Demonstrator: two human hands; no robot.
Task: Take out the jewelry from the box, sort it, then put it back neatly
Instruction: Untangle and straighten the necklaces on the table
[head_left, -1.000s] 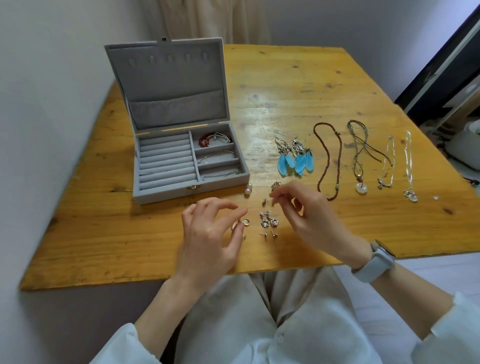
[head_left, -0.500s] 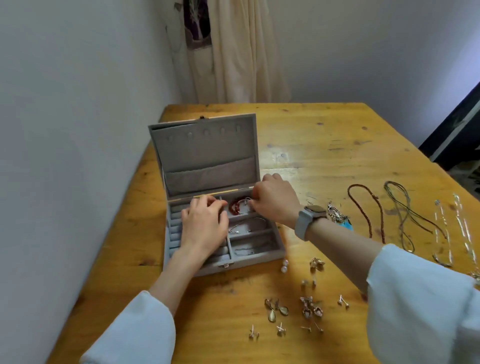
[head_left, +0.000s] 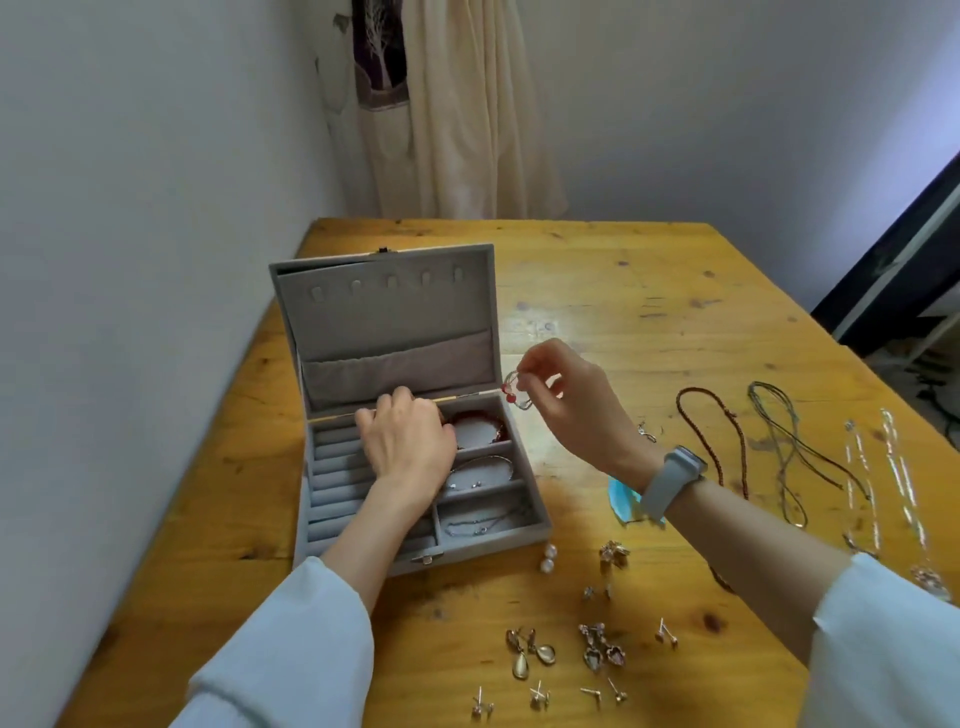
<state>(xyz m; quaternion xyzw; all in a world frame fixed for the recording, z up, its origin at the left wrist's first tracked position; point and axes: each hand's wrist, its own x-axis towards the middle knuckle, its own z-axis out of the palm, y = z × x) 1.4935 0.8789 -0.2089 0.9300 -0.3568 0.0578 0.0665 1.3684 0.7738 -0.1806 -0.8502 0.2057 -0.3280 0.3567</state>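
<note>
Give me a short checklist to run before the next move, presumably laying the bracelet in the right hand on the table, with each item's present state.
1. Right hand has a firm pinch on the silver bracelet with red beads: ok.
2. Bracelet is lifted out of the jewelry box: ok, it hangs beside the lid's right edge.
3. Bare table to set it on: ok, open wood behind the right hand.
4. Left hand steadies the box: ok, it rests over the ring rolls.
5. Left hand grips something: cannot tell, its fingertips are hidden.
6. Box emptied: not ok, a dark red bracelet, a bangle and a thin chain remain inside.
</note>
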